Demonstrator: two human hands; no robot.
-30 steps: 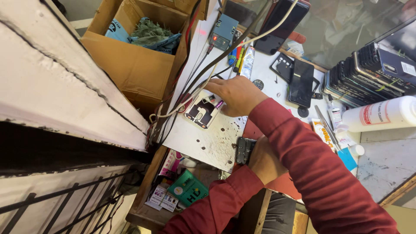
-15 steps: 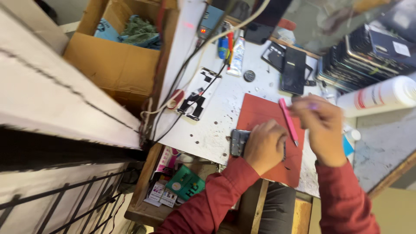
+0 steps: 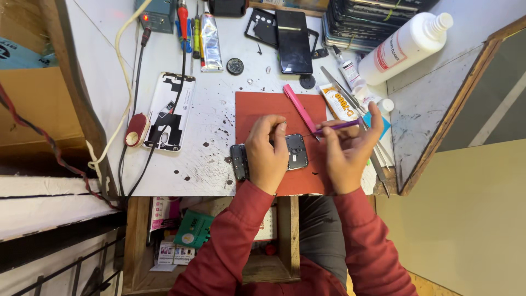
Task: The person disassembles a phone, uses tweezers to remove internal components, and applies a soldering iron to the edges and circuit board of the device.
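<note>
— What's nearest the bottom of the frame?

— I see two red sleeves rising from the lower edge, and under the desk (image 3: 213,159) an open drawer with a green packet (image 3: 193,230) among small cards.

— And the hands?

— Just above centre. The left hand (image 3: 267,153) lies over a dark opened phone (image 3: 269,158), fingers curled down and pressing on it. That phone sits on the lower part of a red work mat (image 3: 257,107) at the frame's middle. The right hand (image 3: 346,156) is just beside it, fingers pinched together around a thin purple tool (image 3: 335,126) whose tip points toward the phone's upper right corner. I can't quite tell whether the tip touches the phone.

— Farther out?

— A pink pry tool (image 3: 298,107) lies slanted on the mat's upper right. Right of it, a glue tube (image 3: 338,103) and metal tweezers (image 3: 350,98). Left of the mat, a white phone back panel (image 3: 171,111) with cables running past. At the top edge: a black phone (image 3: 293,41), a silver tube (image 3: 210,35), screwdrivers (image 3: 183,24), and a big white bottle (image 3: 408,41) lying at upper right.
</note>
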